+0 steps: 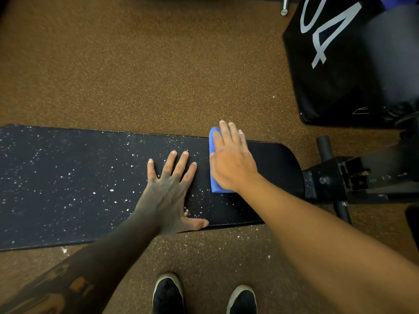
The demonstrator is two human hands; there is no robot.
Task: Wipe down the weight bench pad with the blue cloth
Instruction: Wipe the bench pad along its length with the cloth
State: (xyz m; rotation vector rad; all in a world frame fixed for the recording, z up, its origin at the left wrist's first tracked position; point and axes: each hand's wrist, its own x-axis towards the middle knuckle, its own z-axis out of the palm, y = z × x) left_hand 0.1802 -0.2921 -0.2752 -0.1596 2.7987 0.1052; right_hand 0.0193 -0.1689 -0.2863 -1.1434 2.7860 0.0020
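Head view: my right hand (pixel 231 159) flat, fingers together, pressing blue cloth (pixel 214 177) onto bench pad (pixel 276 168) near its rounded end. Left hand (pixel 169 191) splayed, empty, just beside cloth. Risk: sweep pushes white specks (pixel 68 177) onto floor (pixel 158 75), or cloth bunches.

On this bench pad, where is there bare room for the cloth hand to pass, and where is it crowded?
Free: the clean strip of bench pad between the blue cloth under the right hand and the pad's rounded end by the black frame. Crowded: just left of the cloth, where the left hand lies flat; beyond it, white specks cover the pad.
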